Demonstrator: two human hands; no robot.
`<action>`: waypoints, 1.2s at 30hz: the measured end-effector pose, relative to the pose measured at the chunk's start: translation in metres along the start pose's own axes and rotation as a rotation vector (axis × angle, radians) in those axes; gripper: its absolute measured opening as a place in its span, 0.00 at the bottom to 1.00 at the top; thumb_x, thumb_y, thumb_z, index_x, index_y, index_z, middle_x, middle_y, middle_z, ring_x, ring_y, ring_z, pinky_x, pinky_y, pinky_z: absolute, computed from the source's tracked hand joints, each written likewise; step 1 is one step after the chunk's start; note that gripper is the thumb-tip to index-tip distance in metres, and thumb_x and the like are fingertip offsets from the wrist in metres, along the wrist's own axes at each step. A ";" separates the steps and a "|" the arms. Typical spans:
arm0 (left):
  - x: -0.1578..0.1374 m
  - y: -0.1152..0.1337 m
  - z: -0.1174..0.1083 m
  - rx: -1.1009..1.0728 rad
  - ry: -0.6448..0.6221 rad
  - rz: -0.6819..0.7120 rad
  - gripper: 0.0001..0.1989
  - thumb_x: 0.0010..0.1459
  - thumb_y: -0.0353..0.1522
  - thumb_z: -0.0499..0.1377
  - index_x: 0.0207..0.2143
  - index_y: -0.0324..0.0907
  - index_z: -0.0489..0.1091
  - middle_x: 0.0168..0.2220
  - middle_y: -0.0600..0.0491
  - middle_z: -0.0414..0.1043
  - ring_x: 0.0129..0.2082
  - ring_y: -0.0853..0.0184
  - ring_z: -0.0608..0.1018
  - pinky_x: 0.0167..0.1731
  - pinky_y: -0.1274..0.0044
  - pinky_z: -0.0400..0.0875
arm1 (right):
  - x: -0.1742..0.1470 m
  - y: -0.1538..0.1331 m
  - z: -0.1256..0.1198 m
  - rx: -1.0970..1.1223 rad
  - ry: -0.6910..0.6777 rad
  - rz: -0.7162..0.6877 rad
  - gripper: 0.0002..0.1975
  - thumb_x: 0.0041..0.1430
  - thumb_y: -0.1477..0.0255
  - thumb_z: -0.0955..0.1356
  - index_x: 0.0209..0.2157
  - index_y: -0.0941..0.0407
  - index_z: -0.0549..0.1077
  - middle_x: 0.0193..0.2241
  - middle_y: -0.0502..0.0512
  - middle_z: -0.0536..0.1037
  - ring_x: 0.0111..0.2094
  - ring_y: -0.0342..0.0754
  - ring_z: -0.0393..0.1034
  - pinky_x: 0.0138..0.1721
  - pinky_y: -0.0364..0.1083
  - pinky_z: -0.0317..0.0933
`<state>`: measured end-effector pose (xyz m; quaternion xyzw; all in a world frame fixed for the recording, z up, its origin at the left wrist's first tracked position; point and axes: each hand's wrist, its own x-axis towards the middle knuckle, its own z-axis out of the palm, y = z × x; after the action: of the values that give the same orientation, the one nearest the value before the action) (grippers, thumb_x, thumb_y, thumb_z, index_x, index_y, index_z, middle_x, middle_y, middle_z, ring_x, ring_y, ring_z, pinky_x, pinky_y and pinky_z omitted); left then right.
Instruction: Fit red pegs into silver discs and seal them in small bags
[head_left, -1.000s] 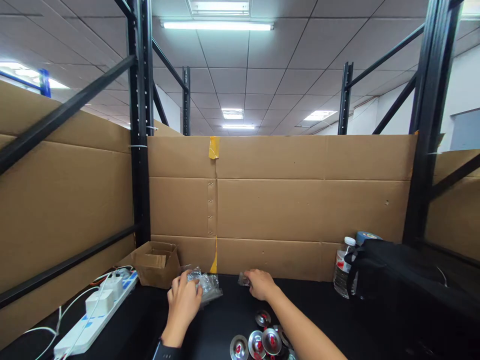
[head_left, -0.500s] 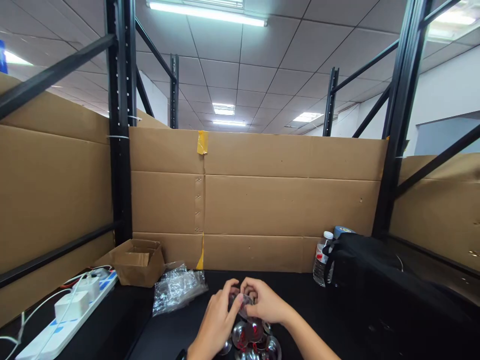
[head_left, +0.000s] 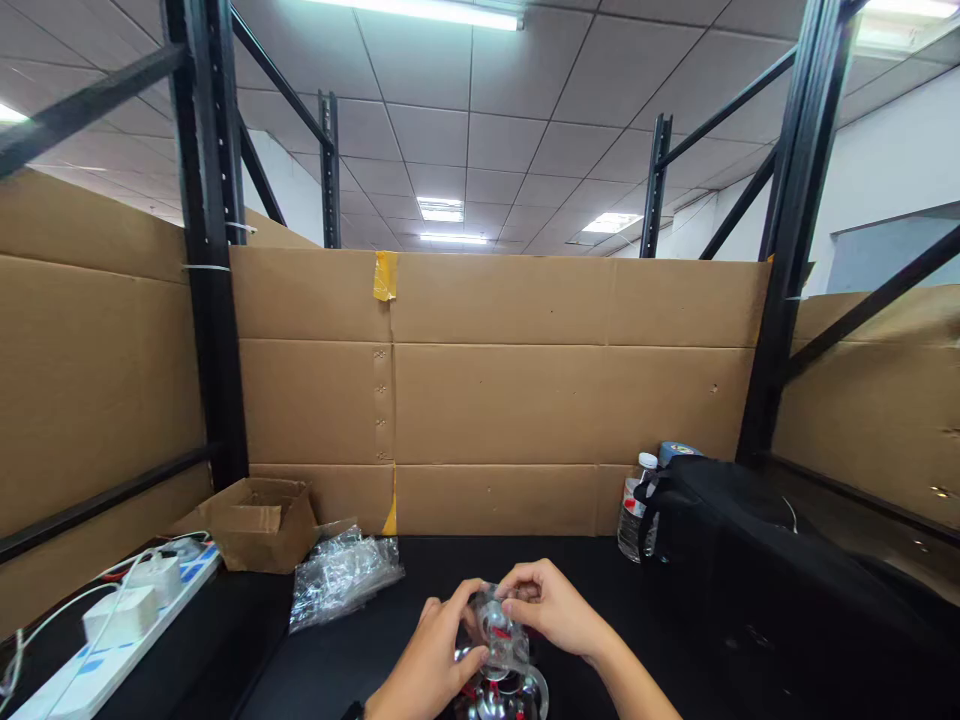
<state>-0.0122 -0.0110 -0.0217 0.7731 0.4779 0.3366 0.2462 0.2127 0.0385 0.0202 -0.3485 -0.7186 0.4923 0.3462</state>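
A small clear plastic bag point(head_left: 504, 640) with something shiny and red in it is between my two hands. My left hand point(head_left: 436, 650) is closed on its left side, thumb in front and fingers behind. At its upper right edge, my right hand point(head_left: 551, 608) pinches the plastic between thumb and fingers. Just below, near the bottom edge of the view, lie several shiny, round, silvery pieces with red parts point(head_left: 499, 700); their exact kind is hard to make out, and my left hand partly covers them.
Left of my hands lies a pile of clear plastic bags point(head_left: 343, 578), beside an open cardboard box point(head_left: 262, 530). A white power strip point(head_left: 135, 640) with chargers runs along the left. To the right stand a water bottle point(head_left: 634, 510) and a black bag point(head_left: 750, 570). Cardboard walls point(head_left: 495, 400) enclose the black tabletop.
The view has shifted slightly right. My hands have moved a little apart, and the clear plastic bag between them shows more fully.
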 end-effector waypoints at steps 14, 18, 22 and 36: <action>0.008 0.013 -0.011 -0.092 0.211 0.086 0.16 0.66 0.43 0.54 0.39 0.45 0.77 0.39 0.50 0.80 0.42 0.61 0.79 0.47 0.74 0.69 | 0.003 -0.006 0.011 0.023 0.270 -0.198 0.17 0.55 0.59 0.74 0.39 0.57 0.77 0.30 0.55 0.79 0.29 0.47 0.70 0.32 0.45 0.61; 0.010 0.010 -0.012 -0.103 0.307 0.067 0.16 0.65 0.44 0.56 0.38 0.45 0.78 0.39 0.50 0.81 0.42 0.61 0.79 0.47 0.73 0.70 | 0.006 -0.002 0.010 0.045 0.274 -0.222 0.17 0.55 0.60 0.74 0.40 0.57 0.76 0.32 0.55 0.78 0.31 0.46 0.69 0.32 0.44 0.61; 0.014 -0.003 -0.027 -0.066 0.465 0.032 0.16 0.65 0.45 0.55 0.40 0.45 0.76 0.41 0.50 0.81 0.44 0.59 0.80 0.47 0.71 0.71 | 0.008 0.001 0.012 0.008 0.268 -0.199 0.24 0.48 0.63 0.77 0.46 0.54 0.74 0.38 0.53 0.75 0.29 0.43 0.66 0.26 0.41 0.56; -0.011 -0.071 -0.124 0.728 0.787 -0.616 0.26 0.60 0.37 0.55 0.60 0.40 0.60 0.51 0.37 0.72 0.49 0.45 0.74 0.43 0.62 0.63 | -0.007 0.003 0.019 -0.680 -0.180 -0.057 0.21 0.55 0.59 0.73 0.51 0.46 0.76 0.53 0.54 0.74 0.54 0.56 0.65 0.56 0.54 0.54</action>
<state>-0.1506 0.0159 0.0064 0.4519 0.8185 0.3250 -0.1424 0.2003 0.0247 0.0110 -0.3786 -0.8786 0.2437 0.1593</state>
